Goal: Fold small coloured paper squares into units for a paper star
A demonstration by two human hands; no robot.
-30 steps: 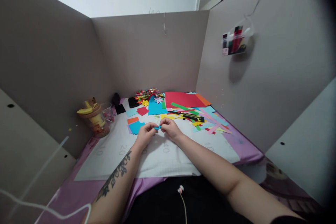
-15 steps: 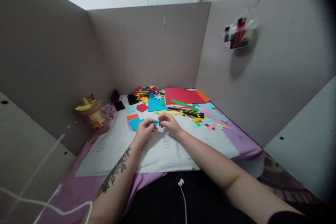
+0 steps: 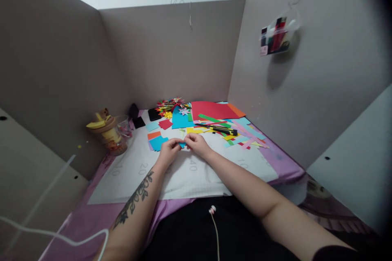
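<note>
Grey wall [image 3: 324,69], clear container [image 3: 293,24] hanging — red item [image 3: 279,33] inside; left hand [image 3: 169,150] and right hand [image 3: 196,144] pinch blue paper [image 3: 182,145].

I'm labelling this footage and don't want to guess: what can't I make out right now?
- Full shape and folds of the blue paper piece: head view, hidden by the fingers of the left hand and right hand.
- Number of folded paper stars: head view, too small and overlapping.
- Exact contents of the hanging container: head view, blurred.
- Far end of the white cord: head view, cut off by the left edge.
</note>
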